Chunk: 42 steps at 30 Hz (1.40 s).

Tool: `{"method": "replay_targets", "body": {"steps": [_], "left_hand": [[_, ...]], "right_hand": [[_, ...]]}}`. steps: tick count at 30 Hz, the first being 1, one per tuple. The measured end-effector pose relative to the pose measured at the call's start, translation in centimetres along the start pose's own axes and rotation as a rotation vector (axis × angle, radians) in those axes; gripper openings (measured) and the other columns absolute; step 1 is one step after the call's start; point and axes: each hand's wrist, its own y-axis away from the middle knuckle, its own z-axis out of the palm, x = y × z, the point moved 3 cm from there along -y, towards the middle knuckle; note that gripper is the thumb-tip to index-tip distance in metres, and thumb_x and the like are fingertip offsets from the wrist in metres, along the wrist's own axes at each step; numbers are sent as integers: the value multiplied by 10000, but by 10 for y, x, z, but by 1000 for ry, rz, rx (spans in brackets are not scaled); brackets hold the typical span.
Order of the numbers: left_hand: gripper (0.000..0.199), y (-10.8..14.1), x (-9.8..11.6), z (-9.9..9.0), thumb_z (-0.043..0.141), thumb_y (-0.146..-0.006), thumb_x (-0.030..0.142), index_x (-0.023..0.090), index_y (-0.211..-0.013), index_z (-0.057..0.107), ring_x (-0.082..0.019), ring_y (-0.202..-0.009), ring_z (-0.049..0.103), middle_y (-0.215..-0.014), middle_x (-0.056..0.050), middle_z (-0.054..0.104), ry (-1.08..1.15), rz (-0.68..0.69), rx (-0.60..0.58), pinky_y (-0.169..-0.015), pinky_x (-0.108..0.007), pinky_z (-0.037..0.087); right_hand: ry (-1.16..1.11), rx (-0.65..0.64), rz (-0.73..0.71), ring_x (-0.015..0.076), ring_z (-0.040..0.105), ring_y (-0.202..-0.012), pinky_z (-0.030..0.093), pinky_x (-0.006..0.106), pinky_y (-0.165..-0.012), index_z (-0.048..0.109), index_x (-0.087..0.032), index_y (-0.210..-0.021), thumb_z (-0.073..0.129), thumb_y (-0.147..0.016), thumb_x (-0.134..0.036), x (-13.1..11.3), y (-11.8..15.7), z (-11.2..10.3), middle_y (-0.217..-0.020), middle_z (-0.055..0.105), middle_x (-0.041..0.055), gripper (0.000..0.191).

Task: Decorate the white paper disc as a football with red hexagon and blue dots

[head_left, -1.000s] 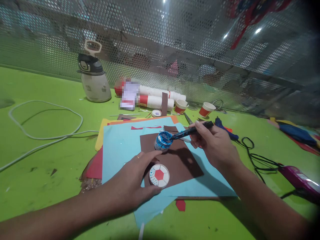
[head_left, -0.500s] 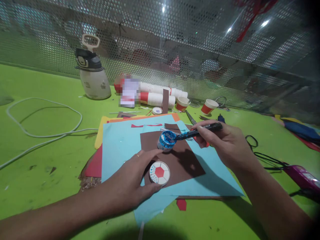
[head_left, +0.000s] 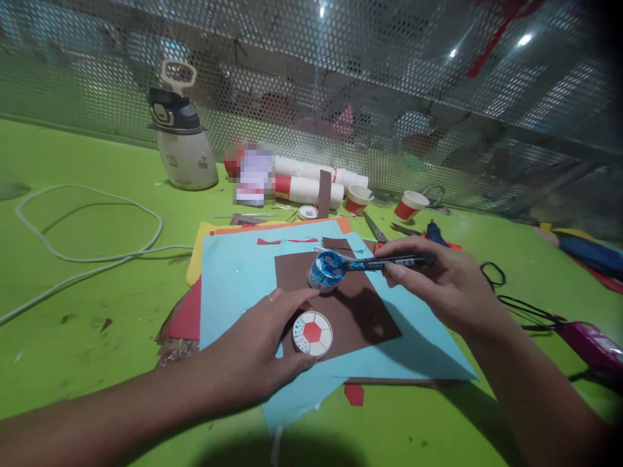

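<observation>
My right hand (head_left: 433, 275) grips a black permanent marker (head_left: 389, 262), tilted nearly level. Its tip end meets the rim of a small open jar (head_left: 325, 280) smeared inside with blue and white paint. The jar stands on a brown paper sheet (head_left: 370, 318). My left hand (head_left: 267, 337) curves around a round white disc (head_left: 324, 337) with a red hexagon in its middle and blue dots in some left sections. The left thumb is at the disc's lower edge, and the index fingertip reaches the base of the jar. The other left fingers are partly hidden.
Light blue paper (head_left: 233, 285) lies beneath the brown sheet. Behind are stacked paper cups (head_left: 306, 191), two red-and-white cups, scissors (head_left: 374, 228) and a glue gun (head_left: 435, 232). A bottle (head_left: 187, 155) and white cable (head_left: 160, 220) are left; a magenta device (head_left: 591, 344) is right.
The marker has turned and levelled in my right hand, so its printed label now shows. My left hand stays around the disc. The view has shifted slightly.
</observation>
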Motion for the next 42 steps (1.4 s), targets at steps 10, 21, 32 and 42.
{"method": "replay_targets", "body": {"steps": [10,21,32,42], "left_hand": [[662,1,-1,0,686,-803,264,247,-1386,374,-275,-1115,536,-1245,-87,564,-57,22,-16,-943,-454,470],[691,-3,3,-1,700,-795,270,296,-1402,370,-270,-1197,518,-1369,-39,536,-46,64,-10,-1013,-434,432],[648,-3,4,-2,688,-799,275,266,-1382,404,-285,-1184,517,-1367,-63,539,-61,83,-10,-992,-453,434],[689,-3,2,0,713,-799,272,257,-1397,372,-274,-1209,493,-1392,-53,520,-80,96,-1,-1016,-436,421]], "right_hand": [[-564,338,118,128,507,-494,395,299,-452,686,-214,-768,729,-786,-293,-2,8,-5,-575,567,-5,91],[-292,48,178,108,532,-462,434,237,-416,620,-228,-852,620,-892,-380,-4,33,49,-554,565,-35,157],[-188,12,108,119,579,-468,500,239,-436,613,-232,-843,615,-875,-270,-12,33,58,-558,604,-26,50],[-182,-2,100,108,580,-490,508,222,-459,616,-232,-863,609,-884,-282,-11,34,58,-580,605,-27,55]]}}
